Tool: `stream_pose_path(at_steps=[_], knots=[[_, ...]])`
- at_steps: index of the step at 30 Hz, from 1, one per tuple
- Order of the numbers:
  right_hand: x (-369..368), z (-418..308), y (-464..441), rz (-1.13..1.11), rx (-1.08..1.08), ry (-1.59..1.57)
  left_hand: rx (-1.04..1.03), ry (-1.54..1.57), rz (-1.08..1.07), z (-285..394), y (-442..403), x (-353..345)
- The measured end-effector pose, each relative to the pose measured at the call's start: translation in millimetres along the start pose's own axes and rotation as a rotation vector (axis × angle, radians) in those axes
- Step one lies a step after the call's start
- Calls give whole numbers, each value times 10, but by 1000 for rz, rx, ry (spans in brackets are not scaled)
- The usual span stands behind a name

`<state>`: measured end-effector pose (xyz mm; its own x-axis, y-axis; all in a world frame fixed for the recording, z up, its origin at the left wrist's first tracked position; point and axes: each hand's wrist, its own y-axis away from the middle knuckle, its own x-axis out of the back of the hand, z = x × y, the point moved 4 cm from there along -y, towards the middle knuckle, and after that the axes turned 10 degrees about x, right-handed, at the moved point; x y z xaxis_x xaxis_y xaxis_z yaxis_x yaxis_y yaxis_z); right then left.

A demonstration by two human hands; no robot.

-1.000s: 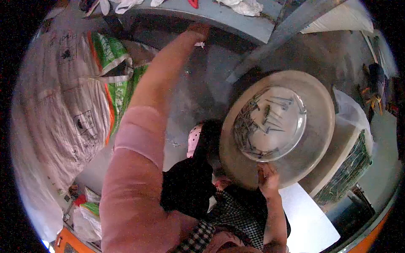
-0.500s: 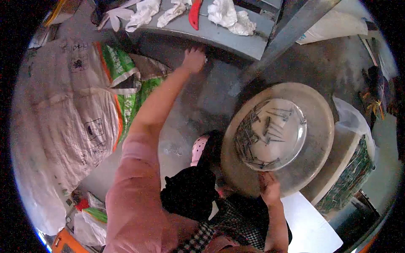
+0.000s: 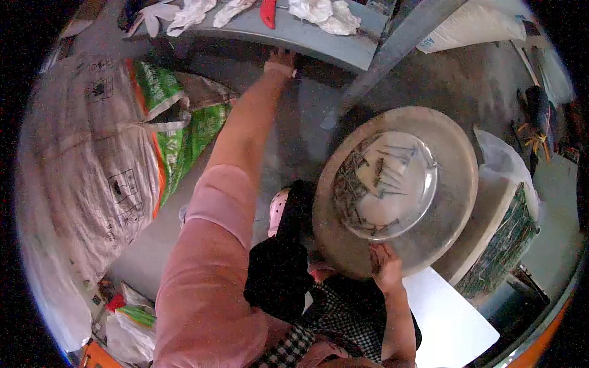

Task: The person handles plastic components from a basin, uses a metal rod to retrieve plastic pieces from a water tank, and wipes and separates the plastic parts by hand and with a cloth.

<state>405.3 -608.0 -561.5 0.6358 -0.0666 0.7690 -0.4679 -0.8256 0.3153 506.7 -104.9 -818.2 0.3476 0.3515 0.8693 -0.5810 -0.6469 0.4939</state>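
My left arm stretches forward, and my left hand (image 3: 281, 63) is low under the front edge of a grey bench (image 3: 245, 35). Its fingers are dim and blurred, so what they touch cannot be made out. A wide, translucent basin (image 3: 451, 202) stands to my right. On its round, shiny middle lie thin dark pieces (image 3: 392, 178) that look like nails, some in a row and others heaped at the left. My right hand (image 3: 386, 270) is over the basin's near side, fingers curled together just below that middle. Anything between them is hidden.
Large woven sacks (image 3: 80, 165) fill the left side. On the bench lie white gloves (image 3: 190, 15) and a red-handled tool (image 3: 268, 12). A box of dark green strands (image 3: 503, 239) stands right of the basin, beside a white board (image 3: 451, 319). A grey post (image 3: 399, 52) slants ahead.
My left hand has reached a little farther forward under the bench edge. The whole view has shifted slightly. My right hand stays at the basin's near side.
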Motion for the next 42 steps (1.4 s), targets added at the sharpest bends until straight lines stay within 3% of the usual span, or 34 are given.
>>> stream_pose_path(at_steps=[2,5,11,13,14,18,20,21,23,24,28,31,33,34,35,37,40,41,42], knots=[[19,-26,-45,22,2,-7,1,18,109,30,-395,-248],[38,-47,-63,31,51,7,-218,-136,299,143,-566,-444],[-70,39,77,3,25,1,-249,16,37,285,671,215],[29,-66,38,20,48,61,-322,223,244,174,731,-26],[60,-72,39,29,52,65,-480,199,339,155,792,-30],[208,-209,23,31,81,31,-477,267,622,211,1786,929],[257,-272,38,53,100,-9,-697,383,406,337,2247,1428],[242,-262,56,46,97,20,-704,378,415,385,2415,1725],[274,-296,64,44,98,57,-656,324,706,458,2729,2299],[312,-356,54,72,152,70,-610,334,834,510,2738,2496],[353,-488,61,97,256,52,-454,180,950,545,2227,2625],[374,-486,97,110,220,94,-585,122,886,512,2210,2683],[404,-493,102,113,208,104,-695,630,972,383,2362,2779],[405,-485,115,105,202,116,-770,1006,862,344,2474,2836],[386,-453,131,100,200,112,-767,1006,857,307,2605,2821],[221,-319,153,-273,71,193,-580,1485,200,228,2698,2606],[227,-331,108,-368,41,151,-595,1307,140,178,2728,2013],[201,-337,92,-367,44,146,-583,1106,199,143,2591,1686],[248,-387,70,-157,131,137,-566,908,252,103,2456,1362]])
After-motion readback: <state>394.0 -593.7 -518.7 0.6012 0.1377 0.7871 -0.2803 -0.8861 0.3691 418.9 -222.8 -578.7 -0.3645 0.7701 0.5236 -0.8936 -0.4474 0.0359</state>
